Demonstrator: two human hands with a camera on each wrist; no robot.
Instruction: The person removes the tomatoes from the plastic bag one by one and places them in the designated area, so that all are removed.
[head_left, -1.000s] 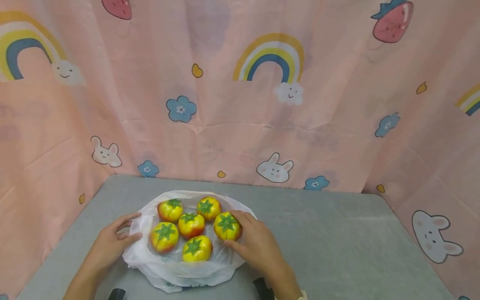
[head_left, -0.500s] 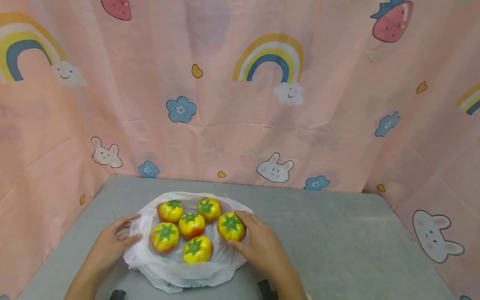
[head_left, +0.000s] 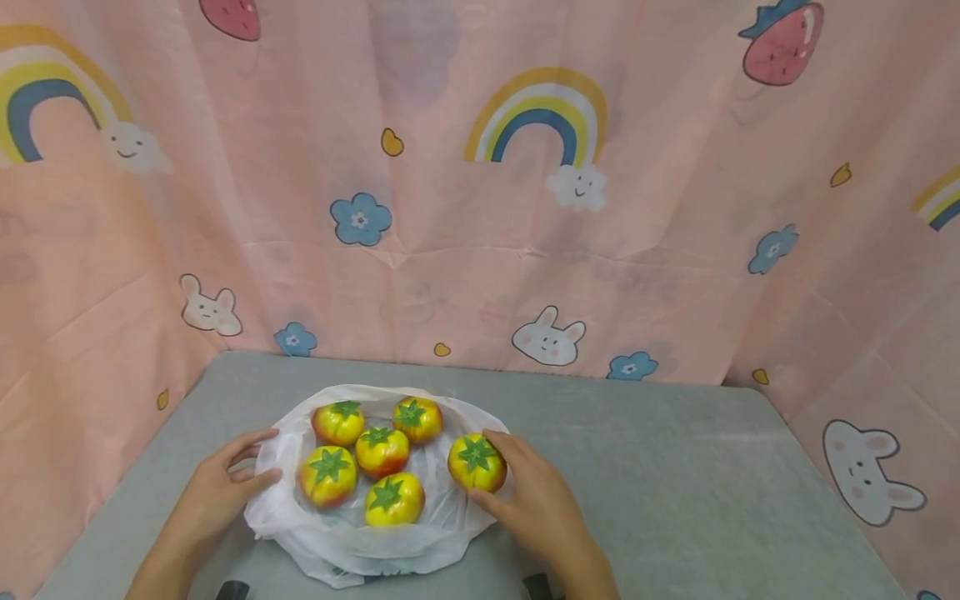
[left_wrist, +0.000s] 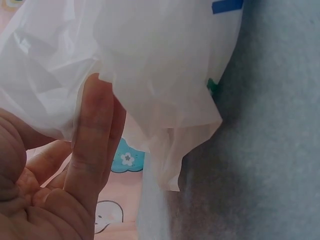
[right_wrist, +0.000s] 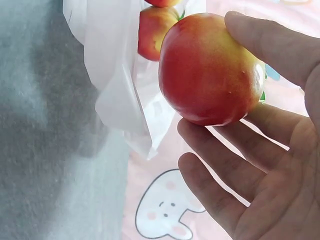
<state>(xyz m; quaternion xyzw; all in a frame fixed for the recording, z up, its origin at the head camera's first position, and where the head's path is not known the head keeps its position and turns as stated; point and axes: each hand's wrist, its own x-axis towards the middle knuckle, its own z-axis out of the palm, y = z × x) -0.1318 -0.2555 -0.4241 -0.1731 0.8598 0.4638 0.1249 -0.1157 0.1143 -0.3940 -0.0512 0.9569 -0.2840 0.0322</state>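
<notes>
A white plastic bag (head_left: 412,542) lies wide open on the grey table, with several yellow-and-red, tomato-like fruits (head_left: 327,477) inside, each topped by a green star-shaped leaf. My left hand (head_left: 213,492) holds the bag's left side, thumb and fingers spread around the film; the left wrist view shows the fingers (left_wrist: 90,135) against a fold. At the right rim, my right hand (head_left: 540,500) pinches one such fruit (head_left: 477,463) between thumb and fingers. The right wrist view shows this fruit's smooth red underside, with the lower fingers straight below it and the bag's edge beside it.
The grey table (head_left: 675,483) extends right of the bag. A pink curtain (head_left: 450,275) printed with rainbows, rabbits and flowers hangs behind and at both sides. Small black pieces (head_left: 234,590) show near both wrists.
My right hand has moved right and slightly nearer with its fruit, away from the other fruits toward the bag's right rim. My left hand stays at the bag's left side.
</notes>
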